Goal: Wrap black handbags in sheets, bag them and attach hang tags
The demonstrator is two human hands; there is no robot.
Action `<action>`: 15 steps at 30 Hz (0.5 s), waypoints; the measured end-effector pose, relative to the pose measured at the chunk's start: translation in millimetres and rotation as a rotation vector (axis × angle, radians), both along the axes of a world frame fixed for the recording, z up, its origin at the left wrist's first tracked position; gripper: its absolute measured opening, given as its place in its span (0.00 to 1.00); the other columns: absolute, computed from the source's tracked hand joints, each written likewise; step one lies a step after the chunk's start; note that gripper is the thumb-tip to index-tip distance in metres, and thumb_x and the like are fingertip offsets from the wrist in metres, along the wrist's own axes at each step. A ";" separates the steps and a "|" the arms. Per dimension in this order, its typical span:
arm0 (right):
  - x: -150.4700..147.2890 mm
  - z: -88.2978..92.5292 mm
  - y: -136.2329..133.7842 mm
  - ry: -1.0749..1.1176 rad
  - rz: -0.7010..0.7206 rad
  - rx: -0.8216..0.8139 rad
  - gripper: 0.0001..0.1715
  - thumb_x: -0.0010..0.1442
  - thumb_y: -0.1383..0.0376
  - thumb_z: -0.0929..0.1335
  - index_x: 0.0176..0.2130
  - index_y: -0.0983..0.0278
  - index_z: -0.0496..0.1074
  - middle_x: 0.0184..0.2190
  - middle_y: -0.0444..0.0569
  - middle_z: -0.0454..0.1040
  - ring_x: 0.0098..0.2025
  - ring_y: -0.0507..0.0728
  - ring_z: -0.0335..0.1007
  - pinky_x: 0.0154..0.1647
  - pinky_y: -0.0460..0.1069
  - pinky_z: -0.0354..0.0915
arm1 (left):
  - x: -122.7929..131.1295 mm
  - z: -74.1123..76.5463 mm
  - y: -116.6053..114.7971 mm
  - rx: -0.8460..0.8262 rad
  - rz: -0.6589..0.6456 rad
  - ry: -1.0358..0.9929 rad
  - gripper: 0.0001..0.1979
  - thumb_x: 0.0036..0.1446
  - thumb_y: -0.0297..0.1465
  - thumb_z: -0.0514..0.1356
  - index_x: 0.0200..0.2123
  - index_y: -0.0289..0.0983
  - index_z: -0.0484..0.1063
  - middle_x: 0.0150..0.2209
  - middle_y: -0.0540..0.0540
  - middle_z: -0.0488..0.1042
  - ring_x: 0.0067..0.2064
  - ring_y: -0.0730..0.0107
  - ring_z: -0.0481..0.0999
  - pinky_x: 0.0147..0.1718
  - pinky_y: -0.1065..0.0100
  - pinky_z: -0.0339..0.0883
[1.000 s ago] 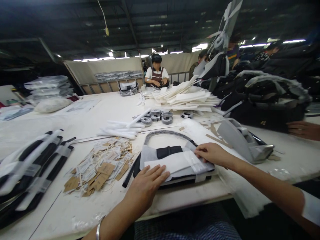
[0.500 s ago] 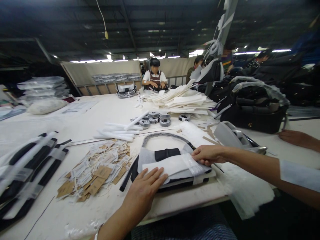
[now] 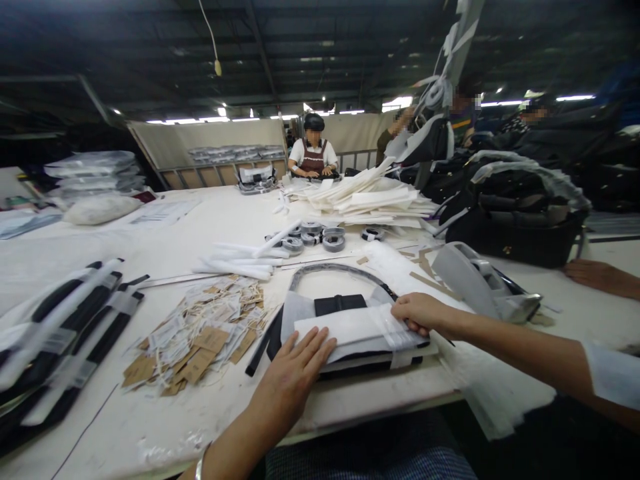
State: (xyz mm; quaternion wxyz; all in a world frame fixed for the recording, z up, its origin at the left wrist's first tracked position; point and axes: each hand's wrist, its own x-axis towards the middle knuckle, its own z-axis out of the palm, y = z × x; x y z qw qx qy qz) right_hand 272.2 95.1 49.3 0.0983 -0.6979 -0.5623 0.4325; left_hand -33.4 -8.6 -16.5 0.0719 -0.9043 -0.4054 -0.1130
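A black handbag (image 3: 345, 367) lies flat at the table's near edge, its curved, plastic-wrapped handle (image 3: 333, 268) pointing away from me. White padding (image 3: 345, 325) covers the bag's front, and a black flap strap (image 3: 340, 305) shows above it. Spread flat, my left hand (image 3: 300, 363) rests on the padding's left end with its fingers apart. At the right end, beside a band of clear film (image 3: 397, 330) over the padding, my right hand (image 3: 417, 313) is closed in a pinch. What its fingertips hold is hidden.
Paper tags (image 3: 200, 340) and white foam rods (image 3: 240, 260) lie left of the bag. Wrapped black straps (image 3: 75, 347) are at far left. Behind are strap coils (image 3: 313, 233) and white strips (image 3: 370, 200). A grey tape dispenser (image 3: 465, 280), another person's hand (image 3: 595, 273) and a large black bag (image 3: 515, 227) are right.
The view has shifted slightly, so most things appear a little to the right. My right hand's fingers look more curled at the padding's right end; my left hand stays flat.
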 end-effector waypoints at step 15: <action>-33.7 -33.5 -125.5 0.741 0.037 -0.195 0.25 0.56 0.45 0.72 0.35 0.64 0.70 0.41 0.53 0.76 0.51 0.61 0.73 0.48 0.53 0.71 | -0.9 3.9 0.6 -0.048 -0.027 -0.043 0.32 0.60 0.17 0.51 0.67 0.39 0.56 0.67 0.44 0.61 0.66 0.60 0.63 0.62 0.52 0.62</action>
